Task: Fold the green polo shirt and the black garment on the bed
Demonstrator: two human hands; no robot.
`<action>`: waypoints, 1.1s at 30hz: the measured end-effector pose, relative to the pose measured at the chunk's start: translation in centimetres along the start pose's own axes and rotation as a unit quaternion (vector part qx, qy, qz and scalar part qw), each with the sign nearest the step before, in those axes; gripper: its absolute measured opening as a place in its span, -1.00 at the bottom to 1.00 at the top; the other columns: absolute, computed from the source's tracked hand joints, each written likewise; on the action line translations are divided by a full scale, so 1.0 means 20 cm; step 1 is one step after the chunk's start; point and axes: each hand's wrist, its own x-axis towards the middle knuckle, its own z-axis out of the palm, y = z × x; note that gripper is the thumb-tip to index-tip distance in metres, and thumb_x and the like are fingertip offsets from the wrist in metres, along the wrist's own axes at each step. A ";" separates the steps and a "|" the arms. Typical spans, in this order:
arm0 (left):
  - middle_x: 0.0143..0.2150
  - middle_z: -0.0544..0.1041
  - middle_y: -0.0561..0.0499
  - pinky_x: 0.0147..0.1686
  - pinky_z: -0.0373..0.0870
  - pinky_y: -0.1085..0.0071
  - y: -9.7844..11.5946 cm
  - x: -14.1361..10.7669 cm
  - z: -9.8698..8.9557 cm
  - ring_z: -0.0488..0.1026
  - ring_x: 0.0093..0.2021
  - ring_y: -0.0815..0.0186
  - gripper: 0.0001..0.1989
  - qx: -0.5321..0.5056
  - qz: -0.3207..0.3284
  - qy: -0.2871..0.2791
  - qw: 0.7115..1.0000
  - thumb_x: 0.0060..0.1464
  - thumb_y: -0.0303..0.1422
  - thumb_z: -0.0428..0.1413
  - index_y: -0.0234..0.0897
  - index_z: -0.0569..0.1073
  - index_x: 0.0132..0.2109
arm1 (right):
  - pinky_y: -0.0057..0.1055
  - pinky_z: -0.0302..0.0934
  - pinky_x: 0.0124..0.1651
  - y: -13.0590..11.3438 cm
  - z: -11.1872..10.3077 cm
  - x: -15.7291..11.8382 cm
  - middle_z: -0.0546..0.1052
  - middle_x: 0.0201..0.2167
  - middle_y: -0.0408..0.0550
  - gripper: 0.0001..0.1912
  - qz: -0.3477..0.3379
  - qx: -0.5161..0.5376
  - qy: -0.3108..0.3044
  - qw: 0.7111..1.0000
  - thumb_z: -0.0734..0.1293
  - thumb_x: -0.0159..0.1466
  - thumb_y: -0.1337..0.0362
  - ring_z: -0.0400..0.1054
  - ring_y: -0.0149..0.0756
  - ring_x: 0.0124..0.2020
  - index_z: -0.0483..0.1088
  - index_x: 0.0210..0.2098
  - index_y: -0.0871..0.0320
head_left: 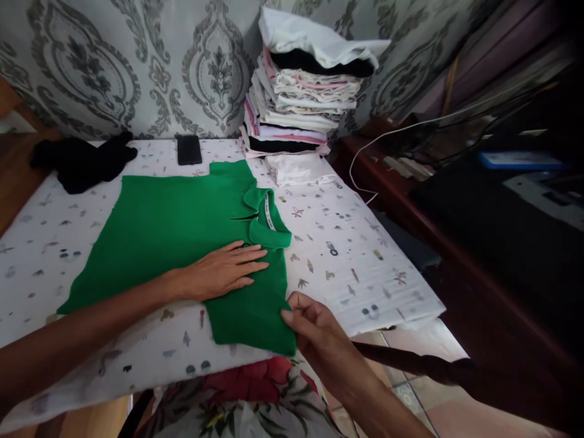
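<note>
A green polo shirt (pixel 164 219) lies spread on the cloth-covered table, its collar pointing right and its hem to the left. My left hand (pixel 223 271) rests flat on the shirt just below the collar, fingers stretched out. At the edge of the near sleeve, my right hand (pixel 312 322) pinches the green fabric between thumb and fingers. The far sleeve lies flat near the back of the table. A white label shows inside the collar.
A tall stack of folded clothes (pixel 301 115) stands at the back, with a folded white cloth (pixel 298 169) before it. A black phone (pixel 188 149) and a black garment (pixel 86 161) lie at back left. A white cable (pixel 387 132) runs over dark furniture at right.
</note>
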 end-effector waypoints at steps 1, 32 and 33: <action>0.44 0.18 0.00 0.44 -0.14 0.16 0.01 -0.01 0.00 0.03 0.46 0.24 -0.56 -0.002 -0.004 -0.002 1.000 0.39 -0.26 -0.08 -0.06 0.21 0.36 | -0.45 -0.02 -0.44 -0.01 0.01 0.01 0.13 -0.61 -0.30 -0.51 0.027 0.054 -0.004 0.998 0.52 0.03 -0.04 -0.01 -0.43 -0.55 0.17 -0.50 0.07; 0.13 0.46 -0.17 0.23 0.22 0.11 -0.02 0.33 -0.06 0.32 0.22 0.15 -0.75 0.093 0.015 0.181 0.979 0.36 -0.35 -0.05 -0.26 0.36 0.11 | -0.52 0.02 -0.55 0.17 0.01 0.03 0.31 -0.60 -0.32 -0.57 -0.003 -0.031 -0.038 0.999 0.51 0.07 0.06 0.12 -0.48 -0.61 0.23 -0.26 0.05; 0.20 0.44 -0.17 0.28 0.16 0.09 -0.02 0.30 -0.04 0.27 0.29 0.15 -0.72 0.096 0.022 0.157 0.983 0.37 -0.35 -0.06 -0.26 0.35 0.15 | -0.51 0.04 -0.54 0.17 0.02 0.02 0.33 -0.59 -0.32 -0.54 0.000 -0.034 -0.028 0.999 0.51 0.07 0.06 0.15 -0.46 -0.59 0.24 -0.19 0.04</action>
